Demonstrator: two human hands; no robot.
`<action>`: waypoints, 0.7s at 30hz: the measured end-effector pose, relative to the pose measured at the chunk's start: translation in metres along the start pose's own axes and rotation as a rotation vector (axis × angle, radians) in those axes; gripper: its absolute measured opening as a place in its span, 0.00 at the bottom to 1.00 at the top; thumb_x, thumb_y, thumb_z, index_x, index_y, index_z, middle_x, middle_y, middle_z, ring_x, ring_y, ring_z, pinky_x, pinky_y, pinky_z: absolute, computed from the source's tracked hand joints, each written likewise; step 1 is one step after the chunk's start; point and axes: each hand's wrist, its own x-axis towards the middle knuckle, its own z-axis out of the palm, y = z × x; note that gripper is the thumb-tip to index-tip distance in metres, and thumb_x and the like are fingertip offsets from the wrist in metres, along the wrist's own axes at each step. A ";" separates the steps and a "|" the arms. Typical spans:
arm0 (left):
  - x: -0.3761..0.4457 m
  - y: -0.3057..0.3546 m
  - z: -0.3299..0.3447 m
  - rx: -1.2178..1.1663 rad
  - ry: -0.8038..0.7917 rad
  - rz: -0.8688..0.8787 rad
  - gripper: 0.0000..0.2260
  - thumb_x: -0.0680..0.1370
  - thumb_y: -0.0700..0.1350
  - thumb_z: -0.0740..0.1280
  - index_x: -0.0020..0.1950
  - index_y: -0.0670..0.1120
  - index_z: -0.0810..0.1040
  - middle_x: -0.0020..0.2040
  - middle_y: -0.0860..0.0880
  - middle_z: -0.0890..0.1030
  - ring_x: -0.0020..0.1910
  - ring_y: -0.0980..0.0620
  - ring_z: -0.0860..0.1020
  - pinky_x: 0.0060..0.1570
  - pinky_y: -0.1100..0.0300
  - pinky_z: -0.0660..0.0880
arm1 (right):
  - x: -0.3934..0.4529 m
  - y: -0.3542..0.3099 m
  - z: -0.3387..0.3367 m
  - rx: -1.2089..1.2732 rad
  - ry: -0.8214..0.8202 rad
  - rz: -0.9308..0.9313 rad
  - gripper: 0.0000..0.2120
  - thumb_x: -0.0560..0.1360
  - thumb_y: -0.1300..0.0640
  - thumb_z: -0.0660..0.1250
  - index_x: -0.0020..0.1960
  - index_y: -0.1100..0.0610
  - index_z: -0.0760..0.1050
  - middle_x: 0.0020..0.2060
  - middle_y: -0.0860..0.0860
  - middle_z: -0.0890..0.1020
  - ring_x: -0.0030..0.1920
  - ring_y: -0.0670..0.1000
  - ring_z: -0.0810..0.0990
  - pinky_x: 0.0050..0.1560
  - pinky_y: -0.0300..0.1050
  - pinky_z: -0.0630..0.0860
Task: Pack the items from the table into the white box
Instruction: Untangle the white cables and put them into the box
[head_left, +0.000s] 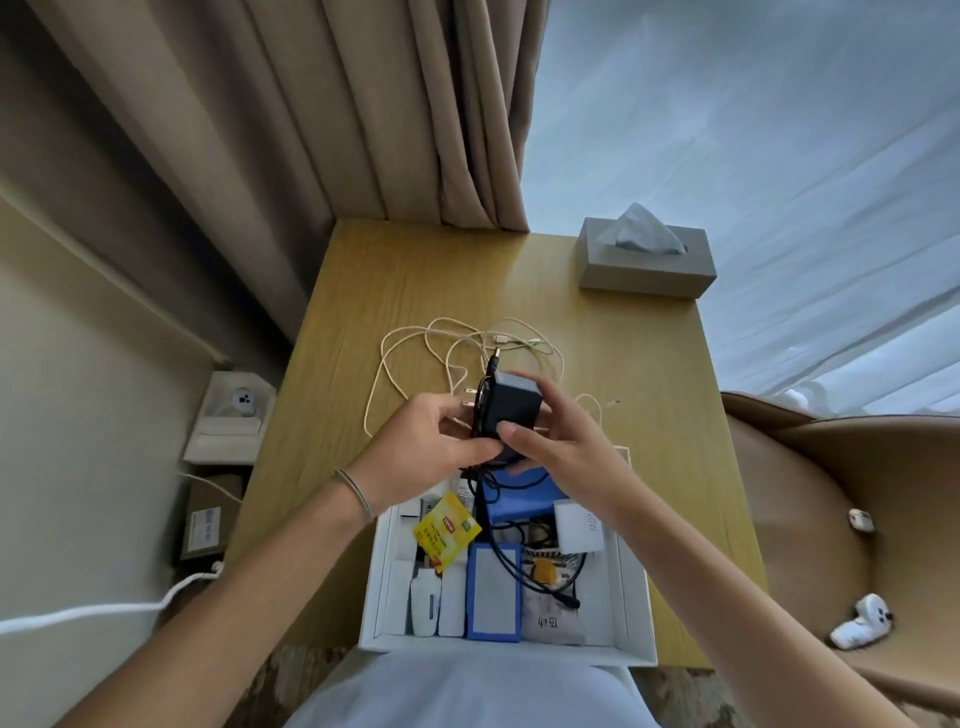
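A black power adapter with metal prongs and a wound black cord is held above the far end of the white box. My left hand grips its left side, and my right hand grips its right side with the thumb on its front. The adapter's black cable trails down into the box. Inside the box lie a yellow tea packet, a blue-edged pack, a white charger block and other small items. A tangled cream cable lies on the wooden table beyond my hands.
A grey tissue box stands at the table's far right corner. Curtains hang behind the table. A tan chair with small white items stands to the right. White and brown boxes sit on the floor to the left.
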 end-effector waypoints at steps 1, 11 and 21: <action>-0.003 -0.006 0.002 0.016 -0.028 -0.025 0.12 0.74 0.42 0.75 0.56 0.49 0.83 0.47 0.53 0.87 0.49 0.58 0.84 0.47 0.65 0.80 | -0.005 0.004 0.001 -0.021 -0.003 0.003 0.22 0.76 0.55 0.71 0.66 0.40 0.71 0.58 0.52 0.83 0.52 0.56 0.86 0.44 0.55 0.85; -0.006 -0.061 -0.008 -0.098 0.053 -0.169 0.08 0.82 0.43 0.65 0.58 0.48 0.83 0.50 0.46 0.84 0.52 0.48 0.83 0.52 0.52 0.82 | -0.048 0.039 -0.017 -0.205 -0.121 0.208 0.18 0.77 0.62 0.70 0.64 0.52 0.71 0.55 0.56 0.84 0.56 0.54 0.85 0.57 0.57 0.82; 0.000 -0.075 -0.011 -0.106 0.127 -0.186 0.08 0.82 0.39 0.63 0.54 0.46 0.82 0.46 0.45 0.84 0.47 0.49 0.84 0.49 0.52 0.83 | -0.057 0.073 -0.008 -0.753 -0.273 0.429 0.20 0.73 0.52 0.74 0.64 0.47 0.75 0.46 0.44 0.82 0.45 0.46 0.83 0.49 0.46 0.83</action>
